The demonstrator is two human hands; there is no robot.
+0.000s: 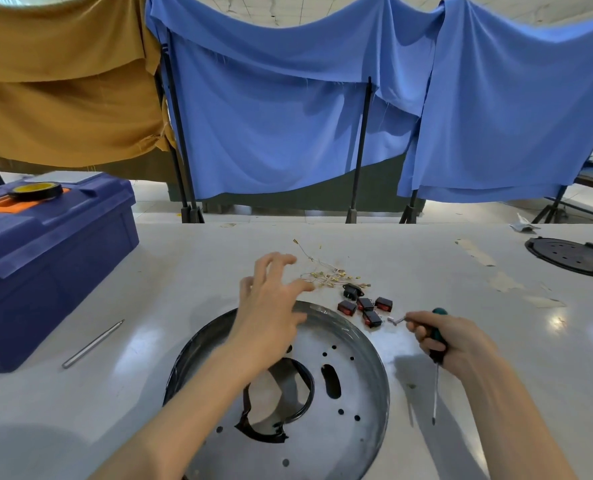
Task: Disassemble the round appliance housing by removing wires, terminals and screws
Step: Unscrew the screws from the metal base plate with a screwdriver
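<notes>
Green-handled screwdriver (437, 344) gripped by right hand (451, 341); left hand (271, 303) spread.

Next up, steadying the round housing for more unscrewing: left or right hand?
Probably left. The left hand is open, empty and over the far rim of the round housing; the right hand grips the green-handled screwdriver and pinches a small metal part.

Switches (365, 308) behind housing (340, 393), toolbox (45, 258) left.
</notes>
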